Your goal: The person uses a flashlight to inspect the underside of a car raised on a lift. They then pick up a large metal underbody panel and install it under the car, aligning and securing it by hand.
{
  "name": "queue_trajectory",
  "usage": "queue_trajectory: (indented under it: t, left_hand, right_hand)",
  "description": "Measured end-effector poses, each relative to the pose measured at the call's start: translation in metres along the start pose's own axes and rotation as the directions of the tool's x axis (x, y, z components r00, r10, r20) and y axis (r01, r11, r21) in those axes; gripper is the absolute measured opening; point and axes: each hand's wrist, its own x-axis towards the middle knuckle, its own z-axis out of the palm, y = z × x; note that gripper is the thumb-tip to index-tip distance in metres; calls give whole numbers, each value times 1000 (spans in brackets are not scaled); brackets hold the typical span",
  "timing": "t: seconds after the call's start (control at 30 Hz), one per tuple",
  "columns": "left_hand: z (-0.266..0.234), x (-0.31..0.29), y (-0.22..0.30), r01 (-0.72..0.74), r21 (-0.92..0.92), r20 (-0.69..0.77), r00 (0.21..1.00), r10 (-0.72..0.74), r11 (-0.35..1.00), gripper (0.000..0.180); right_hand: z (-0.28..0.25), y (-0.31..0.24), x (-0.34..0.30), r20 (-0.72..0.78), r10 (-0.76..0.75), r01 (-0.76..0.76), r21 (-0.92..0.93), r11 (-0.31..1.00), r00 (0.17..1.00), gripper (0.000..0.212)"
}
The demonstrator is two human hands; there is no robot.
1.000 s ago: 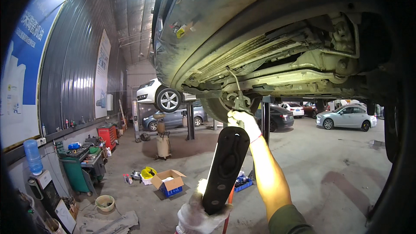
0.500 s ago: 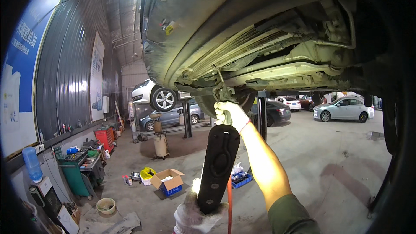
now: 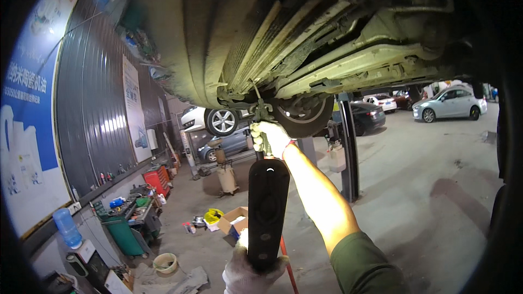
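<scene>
My left hand [image 3: 250, 276], in a light work glove, is closed round the lower end of a long black work light [image 3: 268, 201]. Its dark back faces me, and its glow falls on my right forearm. Farther out, my gloved right hand [image 3: 274, 137] grips a spray gun [image 3: 261, 110] with a thin nozzle tilted up toward the car's underside. A red hose [image 3: 287, 264] hangs below, partly behind the light. Overhead is the raised car's underbody, with a finned radiator-like part [image 3: 278, 35] and a pale crossmember [image 3: 348, 65]. A wheel [image 3: 305, 117] shows just beyond the gun.
A dark lift post [image 3: 348, 152] stands right of my hands. On the floor lie a cardboard box [image 3: 231, 222], a yellow bag [image 3: 213, 215] and a bucket [image 3: 165, 263]. A green tool cart [image 3: 124, 234] and red cabinet [image 3: 157, 179] line the left wall. Parked cars stand behind.
The view has shifted closer under the car and turned left. My right hand and the spray gun appear slightly higher and farther left. Both hands keep their holds.
</scene>
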Motion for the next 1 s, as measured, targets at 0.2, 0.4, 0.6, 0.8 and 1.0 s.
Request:
queue_trajectory:
  t: [0.2, 0.4, 0.6, 0.8, 1.0]
  left_hand:
    - [8, 10, 11, 141, 47, -56, 989, -139, 989, 57]
    - [22, 19, 10, 95, 201, -148, 987, -66, 975, 50]
    - [42, 36, 17, 209, 166, -157, 970, -183, 964, 47]
    - [59, 45, 23, 271, 95, -95, 960, -262, 958, 49]
    - [75, 55, 30, 211, 82, -59, 977, -206, 974, 51]
  right_hand:
    - [-12, 24, 52, -47, 5, -7, -46, 999, 999, 15]
    - [-27, 46, 88, -125, 18, -18, 0, 1000, 992, 14]
    - [-62, 62, 118, -98, 36, -34, 16, 999, 995, 14]
    - [-68, 73, 109, -27, 43, -42, 35, 999, 999, 18]
    - [-76, 69, 111, -84, 28, -36, -99, 994, 996, 18]
